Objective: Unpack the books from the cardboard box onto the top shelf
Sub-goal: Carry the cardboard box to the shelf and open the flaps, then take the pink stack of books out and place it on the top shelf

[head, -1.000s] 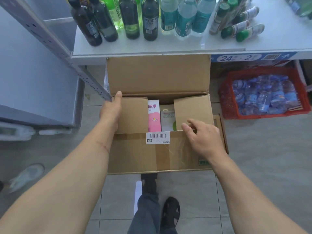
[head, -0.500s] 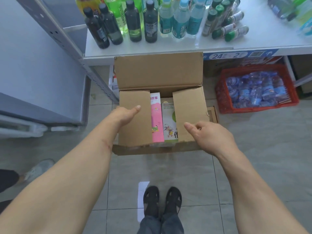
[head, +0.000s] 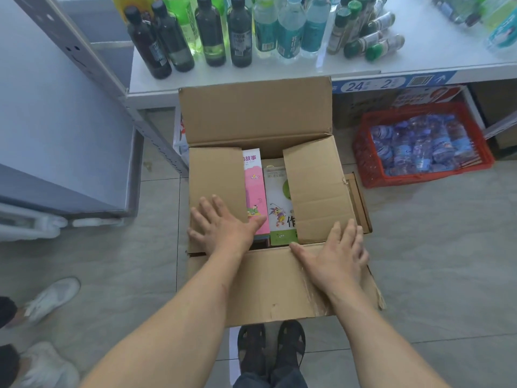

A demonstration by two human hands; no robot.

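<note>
I see the box (head: pixel 260 284) on the floor (head: pixel 433 247), in front of the shelf (head: pixel 279 75). Two books (head: pixel 256 191) lie side by side in it. Bottles (head: pixel 237 32) stand on the shelf. A basket (head: pixel 369 175) sits right of the box.

Cardboard box (head: pixel 268 287) sits on the tiled floor (head: pixel 436 247), far flap upright, near flap folded out toward the person. Left hand (head: pixel 223 228) lies flat, fingers spread, on the left inner flap (head: pixel 216 180). Right hand (head: pixel 337 257) lies flat across the near flap and the bottom edge of the right inner flap (head: pixel 316 189). Between the inner flaps: pink book (head: pixel 254 189) and green-and-white book (head: pixel 279 208), side by side. Shelf (head: pixel 307 70) beyond holds bottles (head: pixel 237 32). Red crate (head: pixel 419 144) to the right.
</note>
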